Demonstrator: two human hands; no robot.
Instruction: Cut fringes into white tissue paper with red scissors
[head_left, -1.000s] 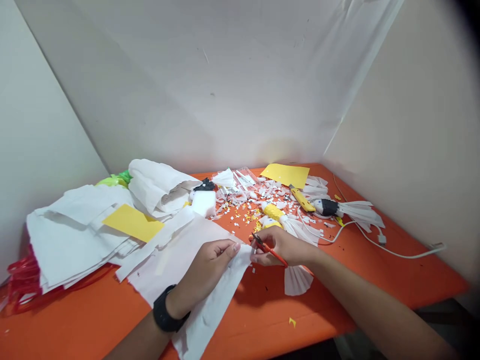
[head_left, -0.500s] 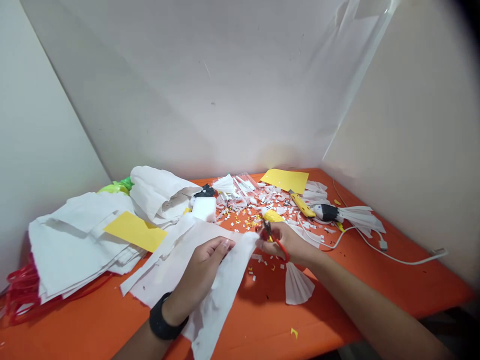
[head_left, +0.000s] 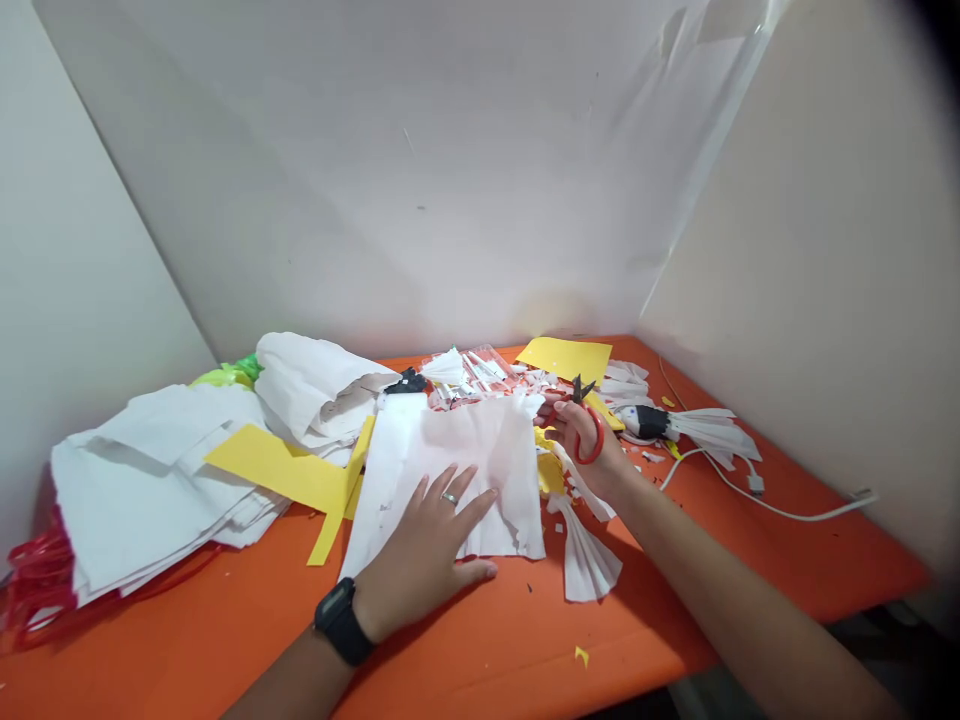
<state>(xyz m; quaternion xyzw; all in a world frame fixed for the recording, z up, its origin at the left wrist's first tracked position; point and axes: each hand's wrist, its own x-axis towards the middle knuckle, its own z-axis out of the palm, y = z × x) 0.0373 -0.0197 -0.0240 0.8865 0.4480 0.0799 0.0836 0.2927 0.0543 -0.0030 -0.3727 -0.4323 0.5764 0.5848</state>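
My left hand [head_left: 431, 545], with a ring and a black watch [head_left: 343, 622] on the wrist, lies flat with fingers spread on a sheet of thin white paper [head_left: 465, 450]. My right hand [head_left: 592, 440] has a pair of red-handled scissors [head_left: 589, 440] hooked in it, the dark blades pointing up and slightly apart. Its fingertips are at the upper right corner of the sheet; whether they pinch it is hard to make out. A pleated white paper fan [head_left: 589, 560] lies just below that hand, beside a yellow piece [head_left: 551, 470].
White sheets [head_left: 150, 480] and yellow paper [head_left: 281, 470] are piled at the left by red ribbon [head_left: 45, 580]. Scraps lie behind the sheet. A black-and-white piece with a pleated tail [head_left: 660, 423], a white cable [head_left: 810, 515] and a yellow cutter [head_left: 606, 410] are at the right.
The white sheet now lies flatter, turned and spread on the table. My left hand has opened from a pinch onto it. My right hand has moved up with the scissors. A yellow strip now shows at left.
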